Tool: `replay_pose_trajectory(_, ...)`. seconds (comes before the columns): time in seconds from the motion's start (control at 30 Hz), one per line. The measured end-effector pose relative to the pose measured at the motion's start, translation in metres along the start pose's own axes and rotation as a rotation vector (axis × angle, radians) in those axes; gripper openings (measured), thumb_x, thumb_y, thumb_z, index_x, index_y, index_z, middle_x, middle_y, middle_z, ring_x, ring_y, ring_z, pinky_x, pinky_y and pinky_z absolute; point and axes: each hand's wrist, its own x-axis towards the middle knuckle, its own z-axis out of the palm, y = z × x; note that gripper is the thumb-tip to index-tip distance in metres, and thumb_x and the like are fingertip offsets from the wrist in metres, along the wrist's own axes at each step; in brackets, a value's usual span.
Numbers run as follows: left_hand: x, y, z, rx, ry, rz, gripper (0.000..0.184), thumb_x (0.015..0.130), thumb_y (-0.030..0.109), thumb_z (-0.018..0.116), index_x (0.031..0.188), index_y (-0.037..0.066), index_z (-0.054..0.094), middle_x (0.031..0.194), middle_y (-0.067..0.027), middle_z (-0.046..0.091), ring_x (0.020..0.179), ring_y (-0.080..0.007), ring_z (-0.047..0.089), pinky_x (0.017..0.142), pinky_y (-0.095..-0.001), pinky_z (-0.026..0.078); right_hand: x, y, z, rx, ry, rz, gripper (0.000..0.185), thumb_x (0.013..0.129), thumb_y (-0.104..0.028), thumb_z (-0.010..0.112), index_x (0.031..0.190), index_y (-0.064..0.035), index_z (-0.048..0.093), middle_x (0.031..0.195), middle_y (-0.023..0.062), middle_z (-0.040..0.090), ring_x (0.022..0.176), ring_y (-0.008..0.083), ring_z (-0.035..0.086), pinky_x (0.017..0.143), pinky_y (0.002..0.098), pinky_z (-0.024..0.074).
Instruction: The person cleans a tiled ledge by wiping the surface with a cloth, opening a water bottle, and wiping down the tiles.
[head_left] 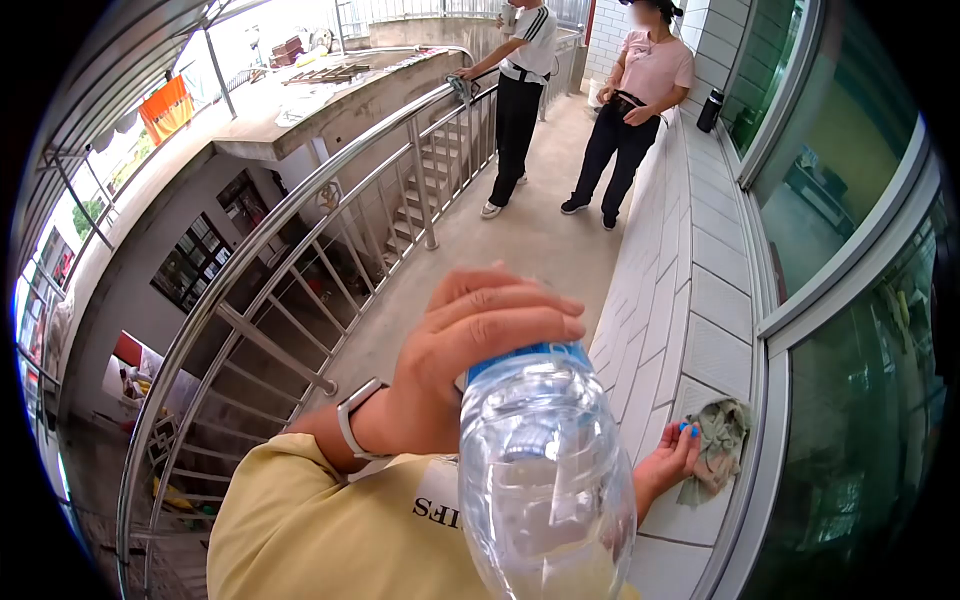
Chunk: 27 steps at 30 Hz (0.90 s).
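Note:
Close to the camera, my left hand (pixel 485 325) is wrapped over a clear plastic bottle (pixel 540 460) with a blue label (pixel 530 358). The bottle reaches down to the lower edge of view, and its mouth is not visible. A watch with a light band (pixel 350 420) circles the left wrist. Lower right, my right hand (pixel 672 462) pinches a small blue bottle cap (pixel 689 430) between its fingers. Just beyond those fingers, a crumpled grey-green cloth (pixel 722 440) lies on the white tiled ledge (pixel 720 310). Part of my right hand is hidden behind the bottle.
A metal railing (pixel 330 180) runs along the left above a lower courtyard and stairs. Two people stand ahead on the walkway: one in white (pixel 525 75) at the railing, one in pink (pixel 645 80) by the ledge. A black flask (pixel 710 110) stands near sliding glass windows (pixel 840 190).

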Motion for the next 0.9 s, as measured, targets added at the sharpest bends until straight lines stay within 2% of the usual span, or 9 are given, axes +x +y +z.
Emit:
replay_pose_trajectory(0.17,0.009,0.0,-0.002,0.062,0.124,0.055,0.045,0.067,0.015,0.082,0.109,0.008,0.066,0.11,-0.0077,0.068,0.105,-0.0266,0.06,0.096,-0.0399,0.041,0.002,0.001,0.001,-0.047,0.043,0.005,0.031,0.091,-0.01,0.062,0.118,0.0036,0.054,0.097,0.0064,0.06,0.083,0.0152,0.058,0.076,0.0256,0.0484)
replay_pose_trajectory(0.37,0.009,-0.005,-0.006,0.007,0.089,0.059,0.048,0.068,0.015,0.082,0.112,0.008,0.064,0.114,-0.0093,0.065,0.11,-0.0295,0.059,0.099,-0.0417,0.04,0.002,0.003,-0.001,-0.04,0.016,0.002,0.031,0.091,-0.01,0.061,0.118,0.0033,0.054,0.095,0.0066,0.06,0.084,0.0151,0.058,0.077,0.0255,0.0478)
replay_pose_trajectory(0.6,0.02,-0.006,-0.015,0.026,0.161,0.132,0.052,0.065,0.014,0.084,0.113,0.011,0.064,0.116,-0.0088,0.065,0.118,-0.0298,0.057,0.108,-0.0475,0.033,0.006,0.01,-0.006,-0.07,-0.002,0.005,0.031,0.09,-0.011,0.062,0.117,0.0037,0.054,0.094,0.007,0.06,0.084,0.0156,0.057,0.078,0.0259,0.0484)
replay_pose_trajectory(0.67,0.023,-0.009,-0.018,0.016,0.177,0.157,0.051,0.065,0.015,0.084,0.113,0.011,0.065,0.117,-0.0087,0.065,0.118,-0.0294,0.057,0.108,-0.0475,0.032,0.013,0.029,-0.015,-0.205,0.085,-0.182,0.032,0.09,-0.011,0.062,0.117,0.0042,0.054,0.095,0.0069,0.06,0.084,0.016,0.057,0.078,0.0261,0.0488)
replay_pose_trajectory(0.7,0.026,-0.01,-0.019,0.001,0.187,0.183,0.051,0.065,0.015,0.084,0.113,0.011,0.065,0.118,-0.0086,0.065,0.119,-0.0291,0.057,0.109,-0.0475,0.032,0.015,0.029,-0.018,-0.203,0.078,-0.184,0.032,0.09,-0.011,0.062,0.117,0.0042,0.054,0.095,0.0069,0.06,0.084,0.016,0.057,0.078,0.0261,0.0488)
replay_pose_trajectory(0.77,0.028,-0.013,-0.022,0.024,0.207,0.2,0.052,0.065,0.017,0.085,0.113,0.011,0.065,0.118,-0.0084,0.065,0.12,-0.0287,0.056,0.109,-0.0478,0.031,0.01,0.014,-0.013,-0.051,0.011,-0.001,0.033,0.09,-0.011,0.062,0.118,0.0046,0.053,0.096,0.0069,0.059,0.085,0.0162,0.057,0.078,0.0262,0.0488)
replay_pose_trajectory(0.8,0.029,-0.015,-0.024,0.033,0.199,0.222,0.052,0.065,0.017,0.085,0.113,0.011,0.065,0.118,-0.0082,0.065,0.12,-0.0287,0.056,0.109,-0.0479,0.031,-0.006,-0.013,0.02,-0.076,0.151,0.1,0.033,0.09,-0.011,0.062,0.118,0.0048,0.052,0.096,0.0069,0.059,0.085,0.0161,0.057,0.078,0.0262,0.0484)
replay_pose_trajectory(0.87,0.031,-0.015,-0.027,0.044,0.195,0.245,0.052,0.066,0.017,0.085,0.113,0.011,0.065,0.117,-0.008,0.065,0.12,-0.0287,0.056,0.109,-0.0479,0.031,0.004,0.005,-0.001,-0.064,0.079,0.051,0.033,0.09,-0.011,0.062,0.117,0.0047,0.052,0.096,0.007,0.059,0.085,0.0161,0.057,0.077,0.026,0.0482)
replay_pose_trajectory(0.9,0.032,-0.013,-0.029,0.078,0.189,0.243,0.053,0.065,0.025,0.086,0.111,0.012,0.063,0.115,-0.0099,0.066,0.121,-0.0288,0.056,0.112,-0.0475,0.027,0.011,0.014,-0.013,-0.053,0.01,0.004,0.032,0.09,-0.011,0.062,0.117,0.0046,0.052,0.096,0.0071,0.059,0.085,0.016,0.057,0.077,0.0258,0.048)
